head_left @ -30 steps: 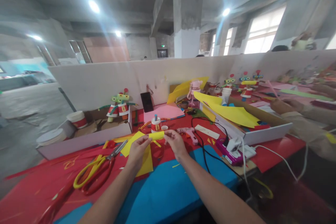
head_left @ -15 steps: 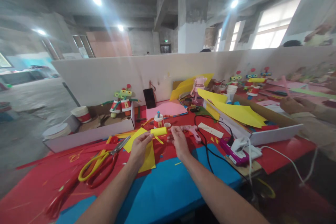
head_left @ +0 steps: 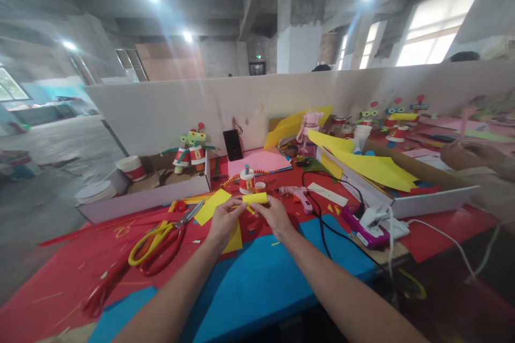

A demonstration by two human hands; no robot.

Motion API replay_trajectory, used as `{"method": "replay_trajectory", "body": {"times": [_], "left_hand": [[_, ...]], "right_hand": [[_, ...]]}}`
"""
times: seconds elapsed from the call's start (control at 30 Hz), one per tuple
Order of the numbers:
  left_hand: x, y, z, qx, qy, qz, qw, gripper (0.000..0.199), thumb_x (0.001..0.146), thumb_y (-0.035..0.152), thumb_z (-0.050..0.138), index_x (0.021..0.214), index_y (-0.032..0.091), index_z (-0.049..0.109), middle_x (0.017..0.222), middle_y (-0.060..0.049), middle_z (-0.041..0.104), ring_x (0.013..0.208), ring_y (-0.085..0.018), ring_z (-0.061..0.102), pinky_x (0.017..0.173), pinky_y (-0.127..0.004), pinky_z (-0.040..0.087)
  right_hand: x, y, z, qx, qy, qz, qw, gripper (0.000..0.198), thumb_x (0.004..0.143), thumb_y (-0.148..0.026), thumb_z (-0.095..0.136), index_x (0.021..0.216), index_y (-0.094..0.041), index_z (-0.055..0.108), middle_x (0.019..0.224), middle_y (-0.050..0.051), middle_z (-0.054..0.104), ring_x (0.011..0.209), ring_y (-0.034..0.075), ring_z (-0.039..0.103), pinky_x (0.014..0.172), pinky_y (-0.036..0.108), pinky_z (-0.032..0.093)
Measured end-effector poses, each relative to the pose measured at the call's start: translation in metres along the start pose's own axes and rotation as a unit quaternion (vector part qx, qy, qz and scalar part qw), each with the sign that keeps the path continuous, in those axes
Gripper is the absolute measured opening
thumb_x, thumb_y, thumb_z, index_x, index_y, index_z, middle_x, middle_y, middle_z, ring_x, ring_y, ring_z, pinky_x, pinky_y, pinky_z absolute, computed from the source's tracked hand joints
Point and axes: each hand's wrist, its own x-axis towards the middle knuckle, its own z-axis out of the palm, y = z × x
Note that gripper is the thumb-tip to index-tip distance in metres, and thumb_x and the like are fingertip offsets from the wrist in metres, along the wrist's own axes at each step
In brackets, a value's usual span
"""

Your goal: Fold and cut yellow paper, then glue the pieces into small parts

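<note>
A small yellow paper tube (head_left: 255, 198) lies crosswise between my two hands. My left hand (head_left: 226, 221) pinches its left end, and my right hand (head_left: 277, 216) grips the right end with thumb and fingers. Just beyond the tube stands a red and white paper cup figure (head_left: 247, 181) with coiled paper arms, beside a small cup roll (head_left: 260, 187). Yellow paper (head_left: 213, 206) lies under and left of my left hand. To the right of my right hand rests a pink glue gun (head_left: 298, 196).
Large scissors (head_left: 161, 238) lie on the left. An open box (head_left: 169, 191) holds cups and paper figures. On the right are another box (head_left: 434, 202) with yellow sheets, a purple power strip (head_left: 368, 231) and loose cables. Another person's hand (head_left: 462, 156) is at far right.
My right hand has moved in from beside the tube and now grips its right end. My left hand still holds the left end. The whole view has shifted slightly.
</note>
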Motion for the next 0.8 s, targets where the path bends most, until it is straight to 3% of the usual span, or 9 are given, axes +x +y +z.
{"method": "replay_trajectory", "body": {"times": [0.27,0.47,0.63,0.8], "left_hand": [[0.0033,-0.0049,-0.0058,0.028,0.019,0.026,0.999,0.021,0.055,0.038,0.080,0.060,0.019,0.072,0.096,-0.006,0.069,0.092,-0.023,0.061,0.084,-0.031,0.045],[-0.0008,-0.0048,-0.0039,-0.003,-0.060,-0.004,0.998,0.026,0.060,0.037,0.078,0.076,0.016,0.075,0.086,-0.007,0.071,0.081,-0.020,0.063,0.079,-0.031,0.047],[-0.0038,-0.0005,-0.0021,0.001,-0.050,0.013,0.999,0.023,0.060,0.034,0.078,0.075,0.016,0.076,0.090,-0.007,0.072,0.085,-0.022,0.063,0.079,-0.031,0.048],[-0.0041,0.0005,-0.0023,-0.027,-0.049,-0.010,0.998,0.023,0.058,0.033,0.078,0.073,0.016,0.076,0.087,-0.007,0.073,0.079,-0.021,0.064,0.073,-0.029,0.048]], "right_hand": [[0.0001,-0.0075,-0.0031,0.056,-0.003,0.010,0.998,0.036,0.053,-0.038,0.079,0.081,-0.017,0.068,0.067,-0.002,0.064,0.057,0.012,0.053,0.057,0.026,0.046],[-0.0035,-0.0072,-0.0014,0.076,-0.048,0.018,0.996,0.034,0.054,-0.037,0.079,0.079,-0.016,0.068,0.067,-0.001,0.064,0.058,0.011,0.052,0.060,0.025,0.046],[-0.0044,-0.0075,-0.0007,0.050,-0.041,0.004,0.998,0.034,0.055,-0.040,0.079,0.077,-0.017,0.067,0.066,-0.001,0.063,0.058,0.012,0.053,0.057,0.025,0.045],[-0.0028,-0.0098,-0.0039,0.054,-0.044,0.024,0.997,0.035,0.052,-0.045,0.080,0.068,-0.017,0.066,0.057,-0.003,0.058,0.056,0.012,0.051,0.056,0.025,0.044]]}}
